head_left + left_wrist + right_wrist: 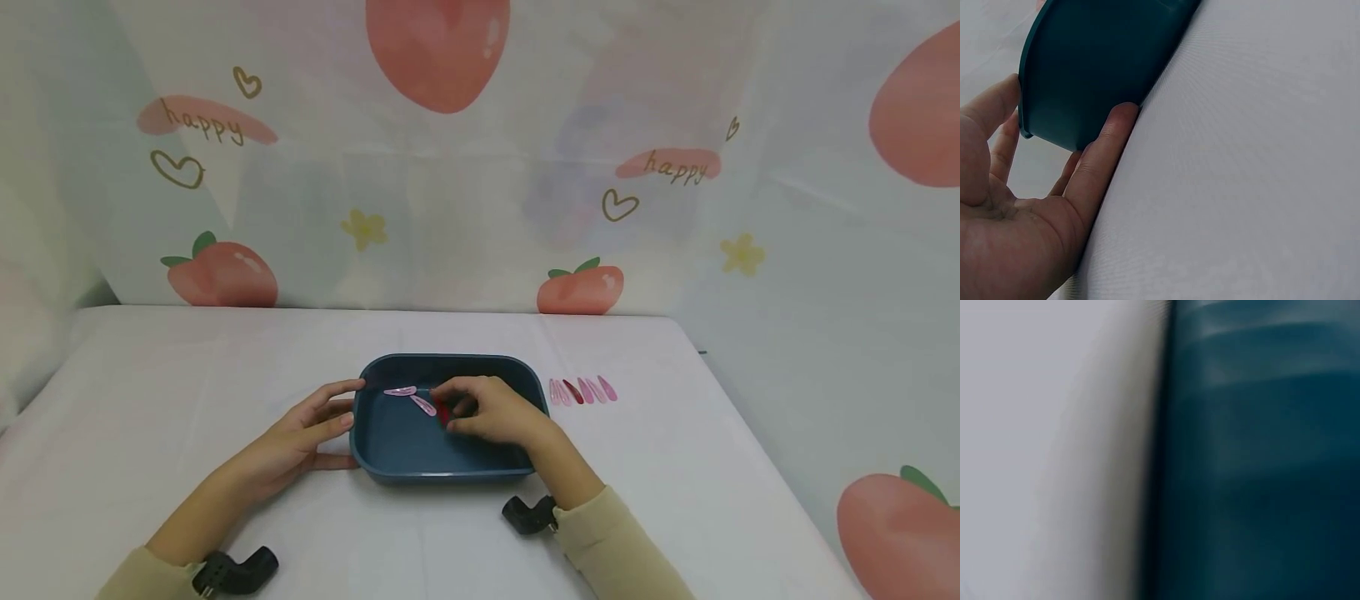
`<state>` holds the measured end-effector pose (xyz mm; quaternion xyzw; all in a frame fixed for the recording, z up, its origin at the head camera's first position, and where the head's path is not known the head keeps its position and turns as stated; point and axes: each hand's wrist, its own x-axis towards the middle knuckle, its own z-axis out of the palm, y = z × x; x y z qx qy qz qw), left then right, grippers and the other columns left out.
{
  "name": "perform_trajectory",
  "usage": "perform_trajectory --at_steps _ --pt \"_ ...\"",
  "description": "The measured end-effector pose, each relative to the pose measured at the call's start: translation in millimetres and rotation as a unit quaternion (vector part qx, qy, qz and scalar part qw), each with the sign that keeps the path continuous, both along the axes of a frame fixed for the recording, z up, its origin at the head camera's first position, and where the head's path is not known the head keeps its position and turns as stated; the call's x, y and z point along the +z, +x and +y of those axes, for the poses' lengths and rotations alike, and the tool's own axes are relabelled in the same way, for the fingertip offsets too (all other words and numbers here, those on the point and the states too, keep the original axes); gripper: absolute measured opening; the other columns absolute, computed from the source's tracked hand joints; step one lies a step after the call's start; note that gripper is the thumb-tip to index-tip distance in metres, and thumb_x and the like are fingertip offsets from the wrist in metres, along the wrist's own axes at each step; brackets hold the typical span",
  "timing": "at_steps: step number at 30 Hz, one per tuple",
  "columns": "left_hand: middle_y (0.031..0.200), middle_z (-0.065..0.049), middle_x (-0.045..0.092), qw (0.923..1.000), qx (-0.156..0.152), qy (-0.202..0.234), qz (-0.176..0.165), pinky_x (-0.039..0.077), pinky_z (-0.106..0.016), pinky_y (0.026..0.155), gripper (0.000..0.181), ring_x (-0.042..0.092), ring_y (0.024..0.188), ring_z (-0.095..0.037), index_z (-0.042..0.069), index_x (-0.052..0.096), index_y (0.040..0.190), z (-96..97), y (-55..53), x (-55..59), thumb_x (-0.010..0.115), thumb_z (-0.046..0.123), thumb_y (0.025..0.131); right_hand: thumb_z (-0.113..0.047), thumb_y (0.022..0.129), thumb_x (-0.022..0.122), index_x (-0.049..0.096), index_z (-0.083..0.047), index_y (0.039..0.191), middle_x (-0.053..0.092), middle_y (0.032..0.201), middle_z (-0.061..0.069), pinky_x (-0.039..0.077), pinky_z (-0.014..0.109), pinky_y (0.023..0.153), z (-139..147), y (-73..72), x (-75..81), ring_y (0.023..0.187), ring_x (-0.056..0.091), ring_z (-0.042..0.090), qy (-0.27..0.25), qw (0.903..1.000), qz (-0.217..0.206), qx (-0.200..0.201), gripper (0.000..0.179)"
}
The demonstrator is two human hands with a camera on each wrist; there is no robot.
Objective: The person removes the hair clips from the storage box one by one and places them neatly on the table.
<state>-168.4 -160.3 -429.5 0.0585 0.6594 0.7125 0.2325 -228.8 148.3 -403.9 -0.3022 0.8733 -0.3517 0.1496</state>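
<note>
A dark blue tray (405, 477) stands on the table. Fingertips of my left hand (296, 442) touch its left side, with the fingers spread along the wall and rim; the left wrist view shows the same tray wall (1079, 69) against them. Over the tray's inside, my right hand (491, 410) has its fingers curled and pinches a red snap hair clip (442, 412). Left of it, two pink hair clips (401, 391) lie on the tray floor. The right wrist view is blurred and shows the tray's side (1260, 437) but no hand.
To the right of the tray, several snap hair clips (602, 390) lie in a row on the white tablecloth (660, 483), most pink and one dark red (573, 392). A fruit-patterned cloth (480, 192) hangs behind the table.
</note>
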Motion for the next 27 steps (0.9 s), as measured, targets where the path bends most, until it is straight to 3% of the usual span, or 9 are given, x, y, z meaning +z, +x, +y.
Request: perform_trajectory --at_steps 5,13,22,27 --pt "0.159 -0.02 0.023 1.0 0.0 0.001 0.0 0.055 -0.056 0.09 0.056 0.034 0.14 -0.047 0.025 0.033 0.154 -0.3 0.3 -0.1 0.057 0.023 0.103 -0.012 0.084 0.08 0.07 -0.016 0.122 0.067 0.117 -0.001 0.055 0.031 0.084 -3.0 4.1 0.6 0.099 0.064 0.017 0.03 0.9981 0.05 0.02 0.039" --pt "0.158 -0.019 0.024 1.0 -0.001 0.001 0.001 0.055 -0.056 0.09 0.056 0.036 0.139 -0.044 0.025 0.034 0.153 0.3 0.5 -0.6 0.057 0.022 0.103 -0.015 0.083 0.082 0.077 -0.02 0.106 0.062 0.126 0.002 0.054 0.032 0.089 -4.8 5.0 1.1 0.105 0.062 0.016 0.062 0.9955 0.062 0.037 0.024" --pt "0.157 -0.019 0.025 1.0 -0.001 0.0 0.002 0.055 -0.056 0.091 0.056 0.039 0.137 -0.043 0.025 0.034 0.153 0.0 -0.2 0.1 0.057 0.023 0.103 -0.017 0.083 0.082 0.074 -0.024 0.117 0.059 0.119 -0.004 0.052 0.034 0.09 -4.9 7.9 2.8 0.106 0.06 0.013 0.088 0.993 0.072 0.031 0.036" --pt "0.157 -0.019 0.025 1.0 0.0 0.0 0.005 0.055 -0.056 0.09 0.056 0.039 0.137 -0.043 0.025 0.034 0.153 -0.4 -0.2 0.0 0.057 0.022 0.103 -0.017 0.084 0.081 0.075 -0.023 0.114 0.058 0.112 -0.007 0.052 0.031 0.088 -5.3 7.3 1.9 0.103 0.059 0.011 0.09 0.9931 0.07 0.028 0.031"
